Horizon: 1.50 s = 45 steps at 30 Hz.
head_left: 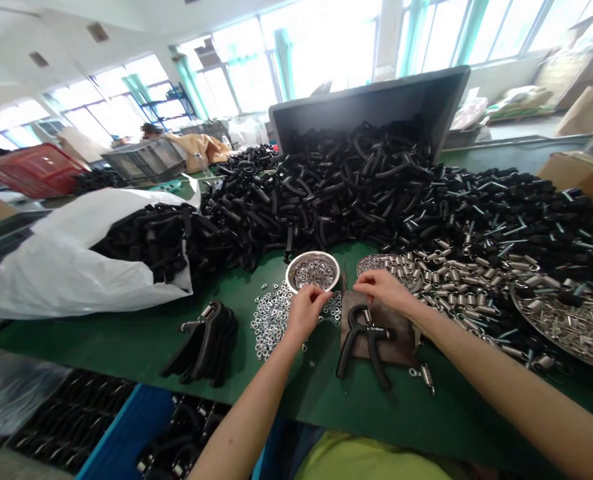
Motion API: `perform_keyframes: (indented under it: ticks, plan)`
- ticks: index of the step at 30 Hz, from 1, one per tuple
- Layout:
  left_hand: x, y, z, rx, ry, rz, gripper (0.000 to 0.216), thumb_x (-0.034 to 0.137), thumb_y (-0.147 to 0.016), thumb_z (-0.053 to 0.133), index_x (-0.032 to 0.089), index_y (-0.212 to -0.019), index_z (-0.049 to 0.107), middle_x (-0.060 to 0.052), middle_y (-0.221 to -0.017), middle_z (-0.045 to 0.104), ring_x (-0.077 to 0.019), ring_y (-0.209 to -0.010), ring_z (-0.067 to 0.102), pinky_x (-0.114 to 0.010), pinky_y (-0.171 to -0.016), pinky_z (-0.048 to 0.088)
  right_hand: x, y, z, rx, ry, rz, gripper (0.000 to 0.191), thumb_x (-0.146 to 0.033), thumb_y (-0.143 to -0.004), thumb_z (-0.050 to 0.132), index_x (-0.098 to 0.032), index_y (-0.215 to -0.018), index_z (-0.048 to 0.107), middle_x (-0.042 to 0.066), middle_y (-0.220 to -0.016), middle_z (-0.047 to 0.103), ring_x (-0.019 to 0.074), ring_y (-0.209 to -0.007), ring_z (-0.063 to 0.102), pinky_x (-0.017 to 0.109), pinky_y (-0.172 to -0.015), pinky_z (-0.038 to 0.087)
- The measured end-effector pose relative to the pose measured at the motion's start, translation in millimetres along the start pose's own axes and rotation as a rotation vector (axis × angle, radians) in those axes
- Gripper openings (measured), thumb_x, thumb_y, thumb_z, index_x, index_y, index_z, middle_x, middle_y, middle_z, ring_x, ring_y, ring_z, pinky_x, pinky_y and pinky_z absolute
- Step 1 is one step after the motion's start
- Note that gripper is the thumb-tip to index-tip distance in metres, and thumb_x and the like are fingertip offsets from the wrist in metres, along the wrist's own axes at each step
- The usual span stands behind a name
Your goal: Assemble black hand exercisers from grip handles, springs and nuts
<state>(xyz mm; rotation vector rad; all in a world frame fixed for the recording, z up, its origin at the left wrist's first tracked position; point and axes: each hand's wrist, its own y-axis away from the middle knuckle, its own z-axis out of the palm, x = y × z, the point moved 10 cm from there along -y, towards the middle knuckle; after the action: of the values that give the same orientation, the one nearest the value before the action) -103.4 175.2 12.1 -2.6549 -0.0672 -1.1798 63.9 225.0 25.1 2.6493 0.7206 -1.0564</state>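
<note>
My left hand [307, 312] has its fingers closed in a pinch at the near rim of a round metal bowl [290, 281] of small metal parts. Loose metal nuts [271, 323] lie spread beside it. What those fingertips hold, if anything, is hidden. My right hand [382, 291] hovers above a dark metal plate [400, 350], thumb and fingers drawn together; I cannot make out anything in them. A black hand grip strengthener [379, 357] with a spring lies across the plate, its handles toward me. A loose spring [427, 379] rests near the plate's right corner.
Black handles [326, 193] are heaped across the back before a tipped grey bin [366, 107]. Springs [456, 283] and a tray of small metal parts [571, 327] lie right. Stacked grip strengtheners [204, 347] and a white sack [71, 260] are left, a blue crate [126, 433] below.
</note>
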Motion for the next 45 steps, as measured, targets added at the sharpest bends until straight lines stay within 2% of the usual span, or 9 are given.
perform_keyframes:
  ticks: [7,15,21,25,29,32,35,39,45]
  plan:
    - [30,47,57,-0.210,0.106,0.032,0.019,0.034,-0.079,0.059,0.017,-0.070,0.060,0.001,-0.072,0.057,-0.0135,-0.071,0.053,-0.024,-0.065,0.036,31,21,13,-0.022,0.069,0.026,0.018,-0.016,-0.078,0.049,-0.017,-0.090,0.062,0.000,-0.077,0.067,0.0113,-0.061,0.060,0.022,-0.059,0.042]
    - [43,44,64,-0.196,-0.027,0.078,0.016,0.031,-0.080,0.061,0.017,-0.073,0.060,-0.001,-0.075,0.057,-0.0145,-0.073,0.054,-0.024,-0.065,0.037,-2,19,22,-0.083,0.374,-0.097,0.019,-0.011,-0.075,0.057,-0.018,-0.093,0.058,0.006,-0.084,0.065,0.0192,-0.083,0.059,0.026,-0.070,0.039]
    - [61,48,69,-0.174,-0.157,0.275,0.011,0.028,-0.081,0.060,0.017,-0.078,0.060,-0.002,-0.083,0.059,-0.0156,-0.078,0.056,-0.024,-0.069,0.041,-23,29,33,-0.095,0.502,-0.177,0.011,-0.015,-0.081,0.054,-0.019,-0.091,0.059,0.008,-0.090,0.065,0.0203,-0.091,0.057,0.028,-0.077,0.040]
    - [72,53,72,-0.185,-0.307,0.415,0.015,0.031,-0.086,0.053,0.018,-0.083,0.060,-0.003,-0.086,0.060,-0.0156,-0.080,0.056,-0.024,-0.068,0.041,-6,49,13,-0.029,0.513,-0.163,0.019,-0.017,-0.085,0.050,-0.020,-0.102,0.059,0.006,-0.097,0.064,0.0186,-0.096,0.055,0.028,-0.081,0.041]
    - [82,61,76,-0.252,-0.462,0.526,0.024,0.037,-0.090,0.045,0.019,-0.082,0.059,-0.003,-0.087,0.061,-0.0162,-0.081,0.054,-0.025,-0.065,0.042,38,103,-28,0.115,0.610,-0.062,0.015,-0.024,-0.085,0.051,-0.020,-0.097,0.059,0.006,-0.097,0.061,0.0212,-0.095,0.055,0.031,-0.076,0.043]
    - [83,68,74,-0.292,-0.556,0.514,0.025,0.036,-0.091,0.041,0.020,-0.085,0.059,-0.004,-0.090,0.060,-0.0171,-0.084,0.053,-0.026,-0.067,0.044,74,147,-41,0.146,0.716,0.059,0.015,-0.031,-0.082,0.055,-0.020,-0.092,0.057,0.006,-0.090,0.059,0.0226,-0.084,0.056,0.030,-0.060,0.042]
    - [84,79,70,-0.324,-0.619,0.487,0.022,0.026,-0.091,0.039,0.022,-0.105,0.057,-0.006,-0.104,0.056,-0.0187,-0.093,0.052,-0.027,-0.070,0.046,88,172,-34,0.165,0.793,0.085,0.010,-0.029,-0.083,0.052,-0.020,-0.086,0.056,0.007,-0.084,0.058,0.0224,-0.078,0.055,0.031,-0.060,0.041]
    - [71,91,68,-0.373,-0.683,0.351,0.047,0.017,-0.087,0.039,0.029,-0.132,0.037,-0.009,-0.115,0.050,-0.0232,-0.098,0.052,-0.028,-0.064,0.048,78,176,-28,0.230,0.899,0.022,0.011,-0.024,-0.086,0.046,-0.018,-0.083,0.055,0.008,-0.080,0.058,0.0224,-0.076,0.055,0.034,-0.067,0.040]
    - [59,96,78,-0.463,-0.705,0.258,0.061,0.008,-0.080,0.039,0.027,-0.138,0.030,-0.012,-0.116,0.048,-0.0245,-0.097,0.053,-0.033,-0.071,0.050,44,148,-54,0.323,0.779,0.042,0.027,-0.030,-0.093,0.035,-0.020,-0.109,0.054,0.006,-0.095,0.063,0.0185,-0.071,0.060,0.028,-0.053,0.040]
